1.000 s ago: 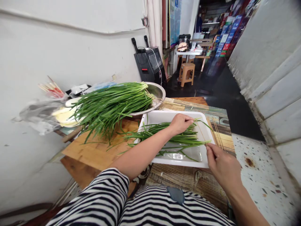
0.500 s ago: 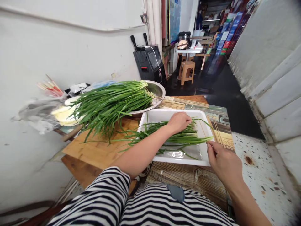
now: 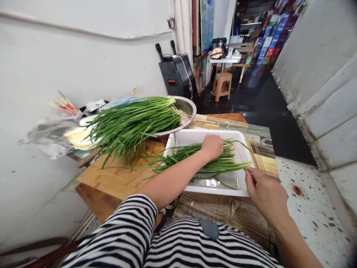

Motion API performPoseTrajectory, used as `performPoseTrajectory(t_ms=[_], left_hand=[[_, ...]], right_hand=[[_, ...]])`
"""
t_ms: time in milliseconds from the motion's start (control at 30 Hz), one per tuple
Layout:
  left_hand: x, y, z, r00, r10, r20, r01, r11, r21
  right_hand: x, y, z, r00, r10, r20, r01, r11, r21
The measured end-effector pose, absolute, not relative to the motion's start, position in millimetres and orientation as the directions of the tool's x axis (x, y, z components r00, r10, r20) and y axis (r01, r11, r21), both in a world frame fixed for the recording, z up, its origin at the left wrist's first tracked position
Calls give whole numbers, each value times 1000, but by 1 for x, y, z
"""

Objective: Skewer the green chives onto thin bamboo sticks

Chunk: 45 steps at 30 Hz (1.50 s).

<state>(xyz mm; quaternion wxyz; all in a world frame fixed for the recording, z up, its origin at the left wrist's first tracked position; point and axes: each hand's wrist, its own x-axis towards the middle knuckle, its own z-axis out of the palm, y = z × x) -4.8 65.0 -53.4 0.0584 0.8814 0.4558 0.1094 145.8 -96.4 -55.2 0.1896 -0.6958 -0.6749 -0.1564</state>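
Note:
In the head view a white plastic tray [image 3: 206, 190] holds a loose bunch of long garlic chives [image 3: 223, 165], their pale stem ends to the right. My left hand [image 3: 212, 146] reaches over the bunch, fingers curled down and closed on chives; the fingertips are mostly hidden. At the tray's right rim my right hand [image 3: 264, 190] pinches the end of a thin bamboo skewer [image 3: 240, 154]. Beside that pinch lie the pale ends of a few chives, and I cannot tell whether the skewer goes through them.
A metal bowl [image 3: 191, 108] behind the tray carries a big heap of chives [image 3: 136, 119]. Several loose skewers [image 3: 259, 154] lie right of the tray. A wooden board [image 3: 111, 178] is at left, near plastic bags [image 3: 46, 136]. A black speaker [image 3: 178, 76] stands beyond.
My left hand has shifted slightly back to the left and down over the chives, its fingers lower among them. My right hand stays almost in place at the tray rim.

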Motion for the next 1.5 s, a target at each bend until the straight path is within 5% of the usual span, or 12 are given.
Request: performPoseTrajectory(t_ms=[167, 267, 1500], left_hand=[[-10, 72, -47, 383, 915, 126, 566, -340, 752], [-11, 74, -48, 370, 923, 107, 372, -253, 893], [-6, 64, -40, 337, 929, 154, 325, -269, 907]], right_hand=[[147, -96, -55, 21, 861, 508, 999, 7, -53], [147, -96, -55, 5, 850, 527, 999, 21, -43], [145, -97, -52, -38, 800, 599, 996, 82, -47]])
